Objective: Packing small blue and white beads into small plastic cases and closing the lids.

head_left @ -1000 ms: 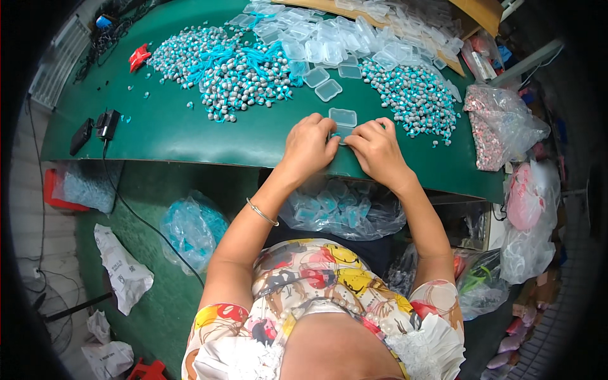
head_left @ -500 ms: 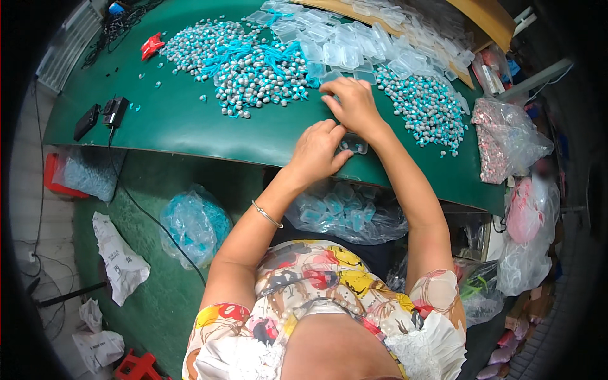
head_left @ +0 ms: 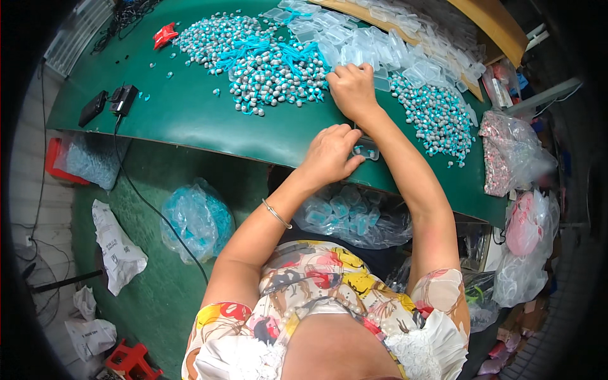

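My left hand [head_left: 329,152] is closed on a small clear plastic case [head_left: 368,151] at the table's front edge, thumb along its near side. The case lies open, and a small grey-and-teal piece shows inside it. Farther off, my right hand [head_left: 353,92] is at the right border of a large heap of small grey-and-teal pieces [head_left: 272,82]. Its fingers are curled down, and their tips and anything between them are hidden. Bright blue cords [head_left: 253,50] lie over that heap. A second heap of such pieces [head_left: 437,120] spreads to the right of my right forearm.
Many empty clear cases [head_left: 361,44] are piled at the back. A bag of pink-and-grey pieces [head_left: 497,152] stands at the table's right end. On the left are a black device with a cable [head_left: 122,100] and a red packet [head_left: 164,35]. A bag of filled cases [head_left: 348,215] sits below the edge.
My right hand has gone from just above the case to the border of the left heap, its fingers curling. My left hand stays at the case. The whole view has shifted slightly.
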Tool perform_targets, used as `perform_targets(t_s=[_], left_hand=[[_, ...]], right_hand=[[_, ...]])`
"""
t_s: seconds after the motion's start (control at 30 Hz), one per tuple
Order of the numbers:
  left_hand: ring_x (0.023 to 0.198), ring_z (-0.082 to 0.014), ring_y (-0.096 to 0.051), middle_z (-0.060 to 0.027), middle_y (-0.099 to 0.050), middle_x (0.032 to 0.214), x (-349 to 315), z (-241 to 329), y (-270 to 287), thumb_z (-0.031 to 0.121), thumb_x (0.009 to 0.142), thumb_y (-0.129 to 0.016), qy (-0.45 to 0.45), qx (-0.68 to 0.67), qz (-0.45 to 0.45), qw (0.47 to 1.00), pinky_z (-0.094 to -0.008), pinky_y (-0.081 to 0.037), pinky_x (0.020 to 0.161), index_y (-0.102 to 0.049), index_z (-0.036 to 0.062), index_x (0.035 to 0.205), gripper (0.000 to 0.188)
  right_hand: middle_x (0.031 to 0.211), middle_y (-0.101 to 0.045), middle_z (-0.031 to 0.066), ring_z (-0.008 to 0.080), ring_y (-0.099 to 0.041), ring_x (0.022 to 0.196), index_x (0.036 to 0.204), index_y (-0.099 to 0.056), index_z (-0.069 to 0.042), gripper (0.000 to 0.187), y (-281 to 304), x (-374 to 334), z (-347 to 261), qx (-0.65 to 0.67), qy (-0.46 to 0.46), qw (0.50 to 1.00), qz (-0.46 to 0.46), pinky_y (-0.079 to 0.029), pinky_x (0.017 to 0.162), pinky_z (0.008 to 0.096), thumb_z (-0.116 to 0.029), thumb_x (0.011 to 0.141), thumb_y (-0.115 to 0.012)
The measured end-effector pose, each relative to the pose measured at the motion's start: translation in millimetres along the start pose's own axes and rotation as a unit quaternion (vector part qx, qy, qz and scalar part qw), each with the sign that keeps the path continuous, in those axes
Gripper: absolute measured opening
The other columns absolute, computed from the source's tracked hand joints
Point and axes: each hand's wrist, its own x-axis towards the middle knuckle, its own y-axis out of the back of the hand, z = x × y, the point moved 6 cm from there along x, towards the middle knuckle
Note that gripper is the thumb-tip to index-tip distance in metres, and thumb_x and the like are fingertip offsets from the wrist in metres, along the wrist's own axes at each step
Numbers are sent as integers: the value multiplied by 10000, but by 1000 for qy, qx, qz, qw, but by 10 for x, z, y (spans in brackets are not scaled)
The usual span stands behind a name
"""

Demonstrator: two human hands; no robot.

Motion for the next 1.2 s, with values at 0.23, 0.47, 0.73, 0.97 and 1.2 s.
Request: perform_targets(t_s=[0.23,0.47,0.73,0.97,1.2], left_hand=[[860,-338,-590,-122,-581,872,-9,26,3,184,746,-787,-12,-9,12,1000,-443,-482,772,-624,34,1100,418],[810,-316,-589,-103,-569,805,5,11,11,182,736,-803,-1,-17,3,1000,-428,-474,724,-629,40,1077,408],[828,-318,-586,-108,-576,825,30,8,-3,183,730,-805,12,-23,-9,1000,-434,-470,732,-631,38,1060,400],[895,-337,-595,-127,-595,876,27,8,-8,189,728,-803,34,-29,-32,999,-447,-475,782,-629,40,1058,402],[817,-321,-591,-109,-590,823,5,-21,-8,197,724,-813,-2,-23,8,1000,-427,-478,722,-640,45,1080,424]], right_hand=[[841,-667,14,170,-648,836,826,-672,-83,67,401,-444,345,354,-217,910,13,-459,808,357,-82,775,-715],[941,-697,37,100,-638,840,963,-635,-12,140,604,-997,609,670,-363,647,29,-507,759,259,-37,835,-686],[732,-626,58,258,-615,732,845,-620,-85,139,1110,-809,227,290,-92,948,-93,-421,735,396,-103,720,-678],[793,-620,57,253,-604,791,876,-637,-71,146,1008,-792,54,280,-57,946,-150,-423,780,386,-114,763,-719],[820,-648,49,246,-619,809,866,-660,-75,136,876,-955,157,323,-98,926,-169,-440,790,386,-86,765,-750]])
